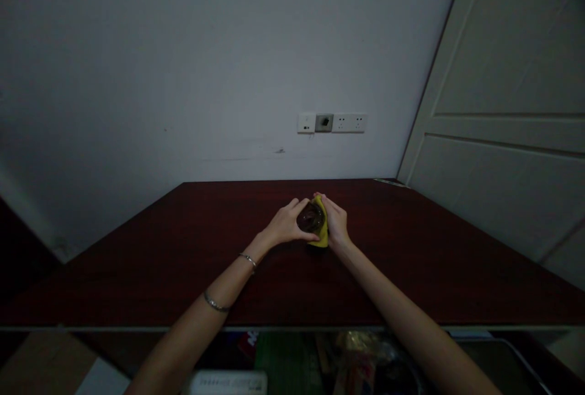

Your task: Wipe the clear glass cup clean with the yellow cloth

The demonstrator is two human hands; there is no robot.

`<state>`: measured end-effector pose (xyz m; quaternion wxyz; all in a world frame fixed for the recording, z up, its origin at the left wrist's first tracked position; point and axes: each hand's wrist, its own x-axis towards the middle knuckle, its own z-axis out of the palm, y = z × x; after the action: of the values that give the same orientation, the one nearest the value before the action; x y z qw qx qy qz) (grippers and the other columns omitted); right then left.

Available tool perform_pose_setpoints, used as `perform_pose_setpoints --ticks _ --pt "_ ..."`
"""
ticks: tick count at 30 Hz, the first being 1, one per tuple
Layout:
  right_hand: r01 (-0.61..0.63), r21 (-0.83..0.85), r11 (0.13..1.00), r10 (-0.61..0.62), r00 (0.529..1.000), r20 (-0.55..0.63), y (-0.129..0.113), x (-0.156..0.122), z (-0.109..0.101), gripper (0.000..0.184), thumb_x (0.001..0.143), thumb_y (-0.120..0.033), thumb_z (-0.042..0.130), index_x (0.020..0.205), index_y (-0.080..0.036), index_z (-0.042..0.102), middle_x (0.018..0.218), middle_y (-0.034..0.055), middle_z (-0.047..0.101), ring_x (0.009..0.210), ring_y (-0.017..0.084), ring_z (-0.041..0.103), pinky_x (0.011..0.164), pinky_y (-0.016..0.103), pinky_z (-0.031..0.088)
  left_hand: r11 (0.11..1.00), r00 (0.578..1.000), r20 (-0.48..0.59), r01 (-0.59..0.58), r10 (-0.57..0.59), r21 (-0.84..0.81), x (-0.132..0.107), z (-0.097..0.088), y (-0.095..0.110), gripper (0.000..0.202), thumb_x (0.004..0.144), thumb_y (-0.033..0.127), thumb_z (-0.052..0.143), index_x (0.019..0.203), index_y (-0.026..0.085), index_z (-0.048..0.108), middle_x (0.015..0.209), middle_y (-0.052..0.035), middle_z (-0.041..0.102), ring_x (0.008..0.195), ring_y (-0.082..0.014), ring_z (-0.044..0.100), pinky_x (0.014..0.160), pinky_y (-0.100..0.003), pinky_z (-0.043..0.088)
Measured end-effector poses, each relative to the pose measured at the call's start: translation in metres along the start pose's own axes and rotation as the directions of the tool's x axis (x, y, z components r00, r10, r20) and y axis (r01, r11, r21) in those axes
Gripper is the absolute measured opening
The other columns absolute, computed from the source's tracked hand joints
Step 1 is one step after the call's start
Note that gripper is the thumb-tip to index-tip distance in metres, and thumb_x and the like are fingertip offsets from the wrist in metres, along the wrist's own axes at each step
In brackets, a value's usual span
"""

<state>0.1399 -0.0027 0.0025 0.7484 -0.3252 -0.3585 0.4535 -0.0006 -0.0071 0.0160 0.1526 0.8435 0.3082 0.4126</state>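
Observation:
Over the middle of a dark red table (183, 261), both my hands meet around a small clear glass (311, 218) seen from above, its rim round and dark. My left hand (286, 224) wraps around the glass from the left. My right hand (336, 223) presses a yellow cloth (322, 231) against the glass's right side. The cloth shows between the glass and my right palm and hangs a little below. My left forearm carries two thin bracelets (247, 259).
A white wall rises behind the table with a row of sockets (332, 122). A pale panelled door (503, 139) stands on the right. Below the table's near edge, a lower level holds mixed packets and boxes (292, 361).

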Motion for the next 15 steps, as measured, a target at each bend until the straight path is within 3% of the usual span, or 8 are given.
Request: perform_pose_setpoints --ticks 4,7,11,15 --pt "-0.228 0.043 0.973 0.227 0.974 0.022 0.008 0.006 -0.009 0.030 0.057 -0.034 0.074 0.078 -0.013 0.068 0.073 0.0039 0.071 0.062 0.016 0.064 0.062 0.029 0.053 0.990 0.991 0.131 -0.045 0.027 0.137 -0.001 0.000 -0.002 0.093 0.046 0.053 0.075 0.128 0.021 0.044 0.107 -0.0138 0.052 0.094 -0.0332 0.054 0.082 -0.041 0.041" --pt "-0.347 0.021 0.938 0.346 0.937 0.038 0.011 0.010 -0.014 0.022 0.058 -0.032 0.072 0.069 -0.014 0.065 0.057 -0.0004 0.066 0.048 0.013 0.058 0.051 0.026 0.050 0.988 0.988 0.154 -0.038 0.015 0.148 -0.002 -0.001 -0.004 0.092 0.044 0.053 0.076 0.126 0.024 0.046 0.107 -0.0133 0.052 0.095 -0.0338 0.054 0.082 -0.040 0.041" --pt "-0.353 0.087 0.932 0.356 0.934 -0.023 0.007 0.015 -0.012 0.017 0.066 -0.031 0.062 0.068 -0.015 0.062 0.056 -0.0018 0.065 0.048 0.012 0.057 0.050 0.024 0.048 0.993 0.997 0.055 0.042 -0.048 0.113 0.000 -0.001 -0.006 0.087 0.043 0.052 0.076 0.121 0.024 0.050 0.103 -0.0113 0.054 0.093 -0.0321 0.055 0.082 -0.038 0.040" --pt "-0.259 0.109 0.960 0.263 0.964 -0.025 0.004 0.017 -0.009 0.017 0.067 -0.029 0.055 0.072 -0.016 0.064 0.063 -0.0016 0.067 0.056 0.013 0.061 0.058 0.024 0.049 0.970 0.991 -0.022 0.132 -0.130 0.202 0.002 0.002 -0.004 0.082 0.048 0.059 0.070 0.118 0.021 0.050 0.100 -0.0121 0.055 0.093 -0.0322 0.055 0.082 -0.039 0.040"
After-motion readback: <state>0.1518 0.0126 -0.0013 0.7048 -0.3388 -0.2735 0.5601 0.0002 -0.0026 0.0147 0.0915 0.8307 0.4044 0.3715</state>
